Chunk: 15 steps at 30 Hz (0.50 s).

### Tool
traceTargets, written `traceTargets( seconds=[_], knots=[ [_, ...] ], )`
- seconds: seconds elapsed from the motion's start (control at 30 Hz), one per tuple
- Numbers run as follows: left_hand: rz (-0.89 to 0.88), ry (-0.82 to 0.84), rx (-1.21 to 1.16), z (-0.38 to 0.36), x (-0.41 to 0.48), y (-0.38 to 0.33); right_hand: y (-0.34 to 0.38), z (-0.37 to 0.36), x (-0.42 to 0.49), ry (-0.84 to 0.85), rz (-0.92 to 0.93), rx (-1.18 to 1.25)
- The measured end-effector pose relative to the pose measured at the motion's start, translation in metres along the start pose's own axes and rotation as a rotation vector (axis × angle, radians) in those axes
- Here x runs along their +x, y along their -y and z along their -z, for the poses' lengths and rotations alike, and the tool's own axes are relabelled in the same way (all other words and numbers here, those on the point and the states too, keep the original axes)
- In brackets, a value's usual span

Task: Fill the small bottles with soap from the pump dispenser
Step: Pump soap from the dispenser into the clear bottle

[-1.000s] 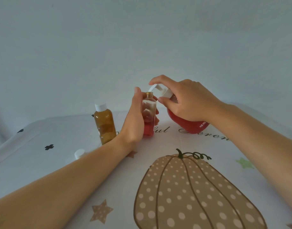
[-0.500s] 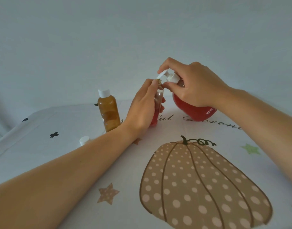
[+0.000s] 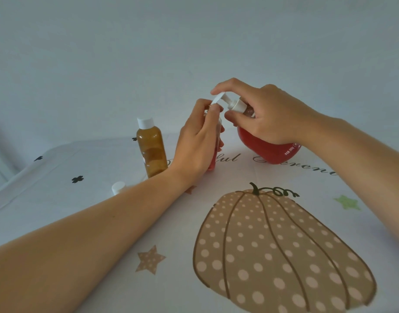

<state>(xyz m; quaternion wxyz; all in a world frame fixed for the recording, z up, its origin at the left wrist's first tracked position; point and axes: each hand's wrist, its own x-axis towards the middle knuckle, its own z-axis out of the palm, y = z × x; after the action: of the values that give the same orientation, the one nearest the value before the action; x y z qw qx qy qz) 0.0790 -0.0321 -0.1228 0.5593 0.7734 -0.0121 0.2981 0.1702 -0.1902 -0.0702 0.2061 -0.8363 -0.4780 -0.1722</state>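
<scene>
Small clear bottle [image 3: 214, 162]: upright in my left grip [image 3: 198, 141], red soap in btm part, mouth right by the nozzle. Pump dispenser [image 3: 268, 150]: round red body w/ white pump head, tilted twd that bottle, my right grip [image 3: 268, 116] round its neck. 2nd small bottle [image 3: 151, 147]: amber, white cap on, upright on the table [image 3: 81, 199], just left of the 1st.

Small bottle [image 3: 213, 163] largely behind left hand [image 3: 197, 143], fill level perhaps unreadable
</scene>
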Motion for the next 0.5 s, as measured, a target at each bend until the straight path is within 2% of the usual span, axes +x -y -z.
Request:
traceTargets(
  seconds=[0.17,0.5],
  knots=[
    [-0.034,0.004,0.009,-0.0009,-0.0008,-0.0006,0.0037,-0.0043,-0.0004,-0.071,0.003,0.027],
    [-0.035,-0.045,0.046,0.0005,-0.0007,-0.0025,0.0043,-0.0019,-0.0021,-0.034,0.009,0.016]
  ],
)
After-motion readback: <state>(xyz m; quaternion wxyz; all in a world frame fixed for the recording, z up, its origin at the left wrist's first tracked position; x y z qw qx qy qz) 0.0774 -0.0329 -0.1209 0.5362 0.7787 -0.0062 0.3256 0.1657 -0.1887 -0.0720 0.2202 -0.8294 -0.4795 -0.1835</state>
